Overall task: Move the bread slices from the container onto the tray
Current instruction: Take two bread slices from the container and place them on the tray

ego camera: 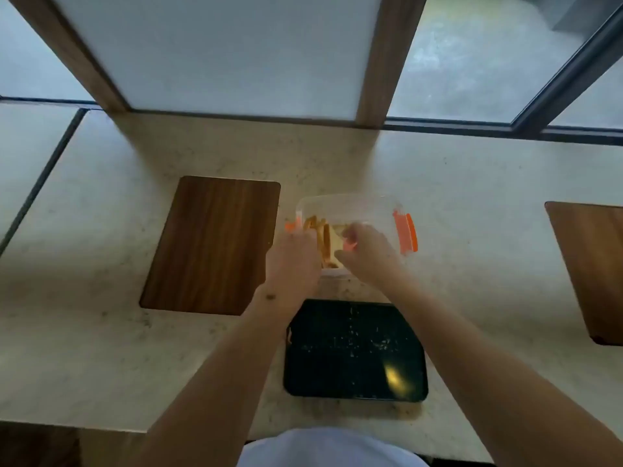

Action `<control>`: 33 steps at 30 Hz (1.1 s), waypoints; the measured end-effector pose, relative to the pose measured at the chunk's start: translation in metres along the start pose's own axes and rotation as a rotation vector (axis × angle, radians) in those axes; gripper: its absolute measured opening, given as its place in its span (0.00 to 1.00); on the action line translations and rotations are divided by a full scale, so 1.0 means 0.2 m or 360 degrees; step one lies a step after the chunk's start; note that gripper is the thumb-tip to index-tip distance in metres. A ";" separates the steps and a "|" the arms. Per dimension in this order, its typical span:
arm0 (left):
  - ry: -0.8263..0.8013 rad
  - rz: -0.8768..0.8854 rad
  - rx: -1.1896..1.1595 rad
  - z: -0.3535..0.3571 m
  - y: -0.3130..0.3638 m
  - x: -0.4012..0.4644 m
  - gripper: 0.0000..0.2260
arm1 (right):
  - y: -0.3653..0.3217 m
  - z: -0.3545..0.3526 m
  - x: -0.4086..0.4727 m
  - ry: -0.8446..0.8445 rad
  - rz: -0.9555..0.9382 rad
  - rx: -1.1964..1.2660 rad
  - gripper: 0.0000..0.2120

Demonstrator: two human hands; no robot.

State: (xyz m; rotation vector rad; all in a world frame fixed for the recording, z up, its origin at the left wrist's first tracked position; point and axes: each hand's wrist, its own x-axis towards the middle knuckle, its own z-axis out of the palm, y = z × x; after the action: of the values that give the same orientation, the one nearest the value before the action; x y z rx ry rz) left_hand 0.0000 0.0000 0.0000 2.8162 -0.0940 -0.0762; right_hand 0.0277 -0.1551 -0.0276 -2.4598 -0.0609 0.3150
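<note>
A clear plastic container [332, 272] with orange clips stands on the pale counter just beyond the dark tray [320, 372]. Several bread slices [326, 242] stand on edge inside it. A clear lid [371, 210] with an orange clip on its right edge sits tilted over the container and is blurred. My left hand [292, 264] grips the container's left end beside an orange clip. My right hand [367, 254] is closed on the lid's near edge at another orange clip. The tray holds only scattered crumbs and a light glare.
A wooden board [209, 244] lies on the counter left of the container. Part of a second wooden board [593, 271] shows at the right edge. Window panes and wooden frame posts [377, 62] rise behind the counter. The counter's front edge [101, 428] runs along the bottom.
</note>
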 end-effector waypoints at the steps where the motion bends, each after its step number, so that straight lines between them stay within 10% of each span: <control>1: 0.0008 -0.0049 -0.0003 0.01 0.01 0.05 0.04 | 0.01 0.00 0.06 -0.0022 -0.0015 -0.0060 0.23; 11: -0.0074 -0.0134 0.0256 0.12 0.10 0.40 0.07 | 0.08 0.04 0.34 -0.0723 -0.0194 -0.0152 0.48; 33: -0.0257 -0.0170 0.0292 0.26 0.27 0.38 0.03 | 0.22 -0.16 0.29 -0.0692 -0.0365 -0.0577 0.12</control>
State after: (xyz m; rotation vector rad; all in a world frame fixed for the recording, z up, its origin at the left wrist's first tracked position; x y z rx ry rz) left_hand 0.0699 -0.0736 -0.0349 2.9924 0.0137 -0.3361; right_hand 0.0906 -0.2026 -0.0430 -2.6538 -0.6289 0.7886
